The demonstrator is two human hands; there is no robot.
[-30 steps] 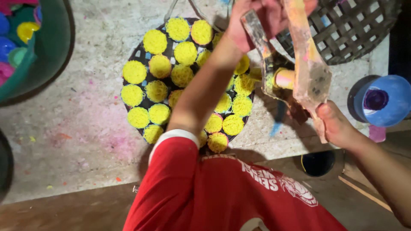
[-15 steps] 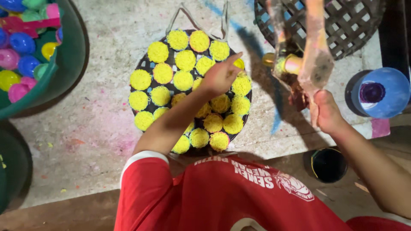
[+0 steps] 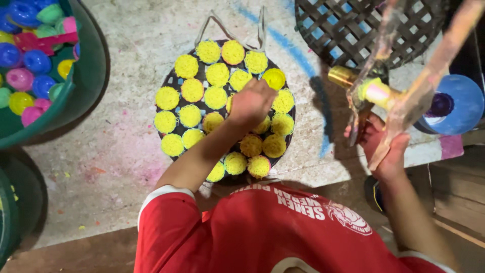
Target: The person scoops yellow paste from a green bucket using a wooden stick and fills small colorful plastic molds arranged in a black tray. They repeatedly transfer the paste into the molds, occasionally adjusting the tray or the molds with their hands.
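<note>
Hands are working at opposite ends of the scene. Left hand is resting knuckles-up on the round dark tray, fingers curled down among the yellow nest-shaped pieces; whether it is pinching one cannot be told, since the fingertips are hidden. Right hand is closing firmly around the handles of a wooden press tool, which is carrying a brass and yellow cylinder and is hanging above the surface just right of the tray.

Risks, as judged: the left forearm is crossing low over the near rows, so a careless withdrawal could be crushing or dragging soft pieces. The tool is sitting close to the blue cup; a swing could be knocking it over. Pieces at the near rim are lying close to the surface edge.

Room for moving: bare surface is lying open to the left of the tray, between it and the green tub of coloured plastic moulds. The woven basket is crowding the far right. The near edge is meeting the person's red shirt.
</note>
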